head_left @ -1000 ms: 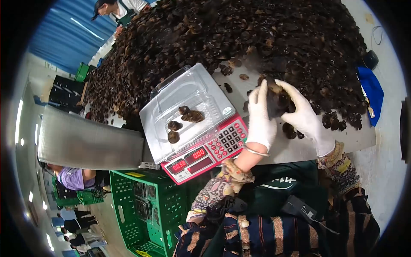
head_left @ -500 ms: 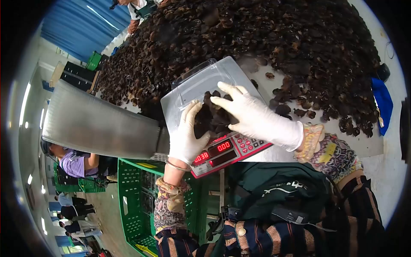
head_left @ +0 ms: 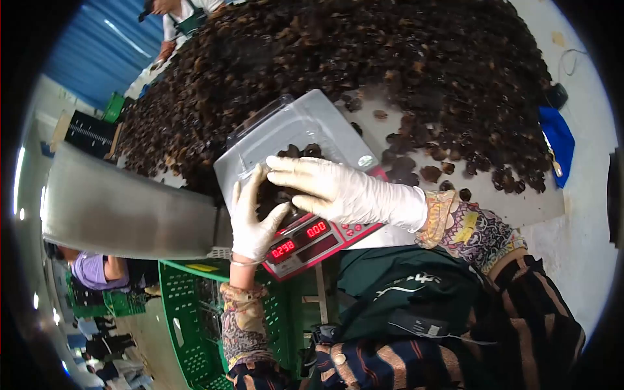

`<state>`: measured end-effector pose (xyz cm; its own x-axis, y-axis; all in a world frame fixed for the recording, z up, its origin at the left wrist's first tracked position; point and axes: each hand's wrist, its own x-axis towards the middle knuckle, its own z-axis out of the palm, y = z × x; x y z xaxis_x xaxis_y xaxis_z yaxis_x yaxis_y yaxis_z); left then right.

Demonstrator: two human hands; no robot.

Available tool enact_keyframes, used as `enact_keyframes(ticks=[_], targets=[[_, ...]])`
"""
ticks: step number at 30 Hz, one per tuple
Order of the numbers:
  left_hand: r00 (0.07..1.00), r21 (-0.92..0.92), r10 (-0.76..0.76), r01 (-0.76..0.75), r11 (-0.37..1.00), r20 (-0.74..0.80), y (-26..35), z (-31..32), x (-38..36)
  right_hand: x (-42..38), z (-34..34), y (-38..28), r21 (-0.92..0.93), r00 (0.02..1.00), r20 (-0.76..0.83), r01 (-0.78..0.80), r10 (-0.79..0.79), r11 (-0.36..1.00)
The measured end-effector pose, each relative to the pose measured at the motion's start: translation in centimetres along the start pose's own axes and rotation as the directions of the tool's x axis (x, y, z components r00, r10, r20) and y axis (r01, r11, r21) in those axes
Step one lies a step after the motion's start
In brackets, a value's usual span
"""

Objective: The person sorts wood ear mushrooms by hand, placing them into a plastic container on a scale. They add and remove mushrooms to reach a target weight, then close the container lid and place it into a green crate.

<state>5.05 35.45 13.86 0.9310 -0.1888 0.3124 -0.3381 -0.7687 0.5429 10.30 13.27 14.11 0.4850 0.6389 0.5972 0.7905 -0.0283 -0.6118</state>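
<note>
Cupping the pile from both sides, the gloved hands work right over the scale. Closest in, the green crate (head_left: 174, 312) sits low on the left of the view, and there are clear plastic boxes (head_left: 209, 302) down inside it, their contents too dim to make out.

Now up to the scale (head_left: 302, 261), its red digits showing 0.298 and 0.00. On its platform is the clear tray (head_left: 281, 138), and here are the dark shell-like pieces (head_left: 305, 151), bunched toward the tray's near side, partly covered by the hands. The left hand (head_left: 253, 218) is open, fingers and thumb curved round the near-left of the bunch; the right hand (head_left: 322, 185) is open too, fingers reaching across the top. Whether either one pinches a piece, I cannot tell.

Just left of the scale, a long stack of nested clear plastic (head_left: 130, 208) leans across the view. Beyond, the big heap (head_left: 325, 58) of dark pieces spreads over the pale table (head_left: 513, 209), loose ones scattered along its near edge, a blue cloth (head_left: 558, 146) off right. Farther back, a black crate (head_left: 91, 135) and a small green bin (head_left: 114, 106) stand near the far left side, and a person (head_left: 187, 16) in an apron is by the heap's far edge.
</note>
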Motion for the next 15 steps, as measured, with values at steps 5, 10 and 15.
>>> enact_keyframes(ticks=[5,10,15], targets=[[0.954,-0.229,-0.142,0.081,0.970,-0.265,-0.2,-0.8,-2.5,-5.7,-7.1,4.2,-0.024,0.841,-0.208,-0.516,0.500,0.856],[0.871,-0.385,-0.310,0.155,0.910,-0.382,-1.7,-1.9,-5.9,-11.3,-10.8,8.0,-0.483,0.680,0.034,-0.631,0.733,0.607],[0.848,-0.405,-0.378,0.218,0.888,-0.372,-0.6,-2.0,-5.9,-11.5,-7.8,8.0,-0.714,0.710,0.182,-0.380,0.680,0.588]])
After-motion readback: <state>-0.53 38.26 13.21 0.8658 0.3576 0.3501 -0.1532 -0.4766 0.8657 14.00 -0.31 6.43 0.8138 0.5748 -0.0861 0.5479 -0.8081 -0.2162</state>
